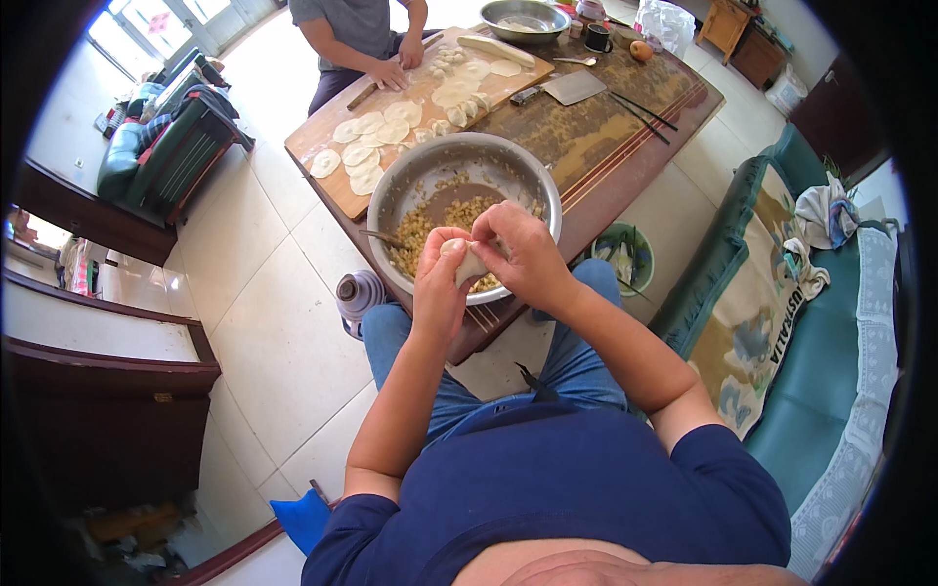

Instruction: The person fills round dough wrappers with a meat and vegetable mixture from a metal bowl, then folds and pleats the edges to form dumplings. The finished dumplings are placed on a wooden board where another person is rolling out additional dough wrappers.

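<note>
Between my two hands is a folded dumpling [470, 268] of pale dough, held above the near part of a large steel basin [548, 199]. My left hand [441, 282] grips its left side, thumb on top. The fingers of my right hand [522, 249] pinch its upper right edge. Chopped yellowish filling [423, 220] lies in the basin, and a utensil handle [379, 236] leans over the left rim. Beyond the basin, round dough wrappers [393, 131] and several folded dumplings [469, 110] rest on a floured wooden board [344, 192].
Across the table [586, 143] a person [344, 36] works at the board with a rolling pin [361, 97]. A cleaver [574, 87], black chopsticks [645, 113], a mug [598, 38] and a second basin [525, 22] are farther back. A green bucket [645, 256] stands right of my knee; a thermos [359, 294], left.
</note>
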### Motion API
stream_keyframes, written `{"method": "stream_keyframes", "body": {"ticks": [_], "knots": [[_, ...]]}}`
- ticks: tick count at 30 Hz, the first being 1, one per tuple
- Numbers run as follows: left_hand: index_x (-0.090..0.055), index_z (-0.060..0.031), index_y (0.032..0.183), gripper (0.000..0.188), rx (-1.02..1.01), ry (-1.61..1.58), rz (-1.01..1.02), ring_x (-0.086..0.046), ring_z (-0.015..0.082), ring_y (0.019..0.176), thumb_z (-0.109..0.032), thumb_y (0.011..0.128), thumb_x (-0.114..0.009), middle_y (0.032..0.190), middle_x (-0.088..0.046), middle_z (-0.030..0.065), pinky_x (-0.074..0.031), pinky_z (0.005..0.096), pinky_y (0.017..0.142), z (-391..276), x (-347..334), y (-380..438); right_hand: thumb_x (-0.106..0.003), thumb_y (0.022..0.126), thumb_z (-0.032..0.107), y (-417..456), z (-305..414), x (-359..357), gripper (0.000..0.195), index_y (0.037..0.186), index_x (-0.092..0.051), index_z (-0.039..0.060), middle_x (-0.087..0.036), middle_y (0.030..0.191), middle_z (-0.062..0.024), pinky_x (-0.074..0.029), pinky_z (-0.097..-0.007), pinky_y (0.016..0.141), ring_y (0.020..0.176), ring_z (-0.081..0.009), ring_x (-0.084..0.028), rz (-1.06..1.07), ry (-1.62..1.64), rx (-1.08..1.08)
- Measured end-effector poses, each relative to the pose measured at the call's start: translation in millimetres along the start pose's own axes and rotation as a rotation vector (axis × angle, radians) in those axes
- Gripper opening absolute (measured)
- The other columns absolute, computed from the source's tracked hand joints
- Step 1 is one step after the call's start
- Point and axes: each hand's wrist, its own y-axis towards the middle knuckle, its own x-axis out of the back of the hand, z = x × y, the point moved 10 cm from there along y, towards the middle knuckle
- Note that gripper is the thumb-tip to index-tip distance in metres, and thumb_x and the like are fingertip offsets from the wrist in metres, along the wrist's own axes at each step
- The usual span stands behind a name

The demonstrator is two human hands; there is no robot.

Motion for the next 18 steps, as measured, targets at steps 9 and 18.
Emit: {"method": "stream_keyframes", "body": {"ticks": [9, 18], "knots": [[-0.049, -0.0008, 0.129, 0.037, -0.067, -0.056, 0.044, -0.062, 0.0205, 0.109, -0.006, 0.094, -0.062, 0.118, -0.060, 0.0109, -0.051, 0.0359, 0.098, -6, -6, -5, -0.074, 0.081, 0.020, 2, 10, 13, 0.031, 0.104, -0.061, 0.0045, -0.061, 0.101, -0.0144, -0.046, -0.0424, 0.086, 0.097, -0.0324, -0.058, -0.068, 0.053, 0.072], [-0.047, -0.0002, 0.130, 0.036, -0.042, -0.299, 0.098, -0.060, 0.0246, 0.114, -0.005, 0.096, -0.058, 0.123, -0.059, 0.0146, -0.051, 0.0385, 0.100, -9, -12, -3, -0.074, 0.083, 0.026, -20, 12, 32, 0.029, 0.101, -0.068, 0.0051, -0.060, 0.113, -0.0138, -0.044, -0.0414, 0.091, 0.106, -0.0321, -0.054, -0.105, -0.147, 0.163]]}}
